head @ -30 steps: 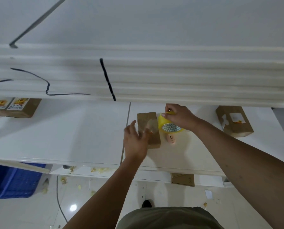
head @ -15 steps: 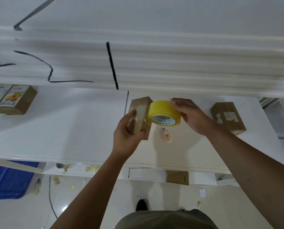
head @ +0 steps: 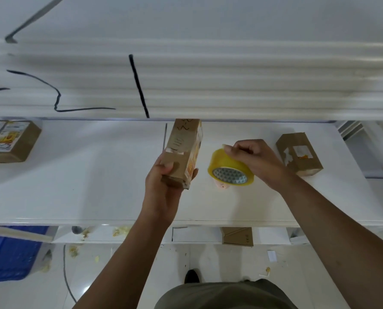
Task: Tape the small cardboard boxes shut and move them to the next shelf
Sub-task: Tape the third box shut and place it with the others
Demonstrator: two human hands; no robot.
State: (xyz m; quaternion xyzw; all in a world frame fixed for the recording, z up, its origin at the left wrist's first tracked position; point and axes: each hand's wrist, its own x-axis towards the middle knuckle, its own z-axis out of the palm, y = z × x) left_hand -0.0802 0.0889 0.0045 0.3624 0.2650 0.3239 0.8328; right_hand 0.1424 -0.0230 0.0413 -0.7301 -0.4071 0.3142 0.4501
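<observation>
- The left hand [head: 163, 192] grips a small cardboard box [head: 183, 150] by its near end, thumb on one side and fingers on the other. The box is lifted above the white shelf [head: 85, 175].
- The right hand [head: 255, 161] holds the yellow tape roll [head: 228, 168] with curled fingers, just right of this box.
- A second box [head: 299, 152] lies on the shelf, further right.
- Two labelled boxes [head: 12, 139] lie at the far left.
</observation>
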